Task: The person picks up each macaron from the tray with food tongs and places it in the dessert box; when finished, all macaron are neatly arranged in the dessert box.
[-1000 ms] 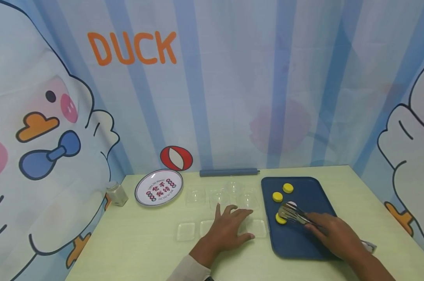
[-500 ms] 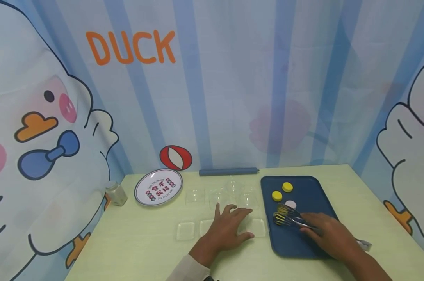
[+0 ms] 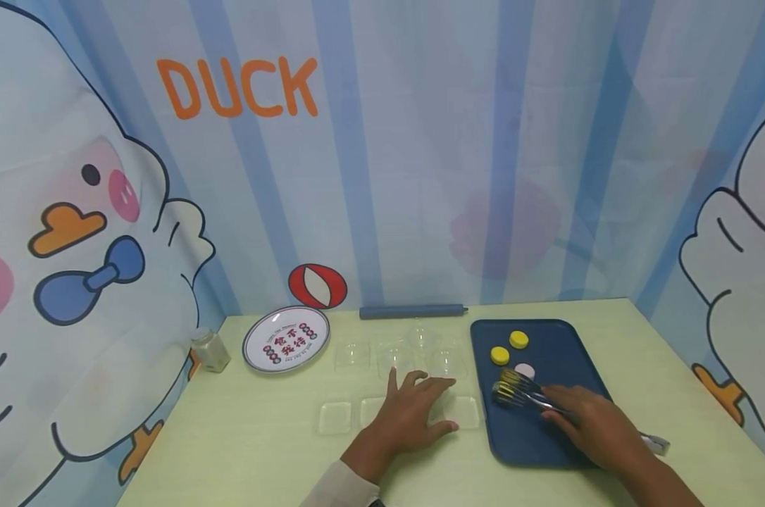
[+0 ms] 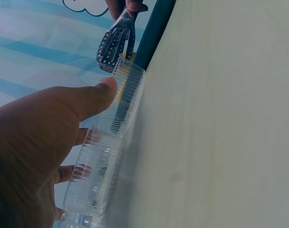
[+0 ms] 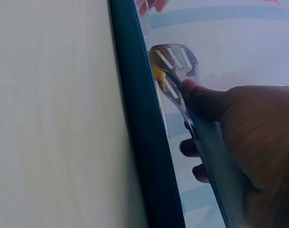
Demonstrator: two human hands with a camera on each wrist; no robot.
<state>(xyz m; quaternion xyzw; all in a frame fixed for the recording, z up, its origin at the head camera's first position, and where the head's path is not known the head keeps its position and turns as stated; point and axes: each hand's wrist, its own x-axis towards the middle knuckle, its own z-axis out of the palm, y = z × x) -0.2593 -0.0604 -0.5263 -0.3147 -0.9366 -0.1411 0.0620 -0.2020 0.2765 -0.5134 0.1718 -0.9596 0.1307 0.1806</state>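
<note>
My right hand [image 3: 594, 422] grips metal tongs [image 3: 541, 401] by the arms, low over the dark blue tray [image 3: 522, 440]. The slotted heads of the tongs lie on either side of a yellow round piece [image 5: 157, 72], which looks like a macaron and is mostly hidden by them. Just behind the tongs on the tray is a pale pinkish-white round [image 3: 525, 370]. With fingers spread, my left hand [image 3: 408, 415] rests across a clear plastic box [image 3: 335, 417] with several compartments. Its thumb touches the near rim in the left wrist view, and the fingertips show through the plastic.
Two more yellow rounds, one yellow round [image 3: 518, 340] behind another yellow round [image 3: 499, 355], lie at the tray's back. Clear domed plastic covers [image 3: 353, 354] stand behind the box. A printed plate [image 3: 286, 339], a small jar [image 3: 210, 350] and a blue-grey bar [image 3: 413, 311] sit farther out.
The tongs have shifted a little left and toward me, and now straddle the front yellow round. The pale round behind them has come more into view. My left hand has not moved.
</note>
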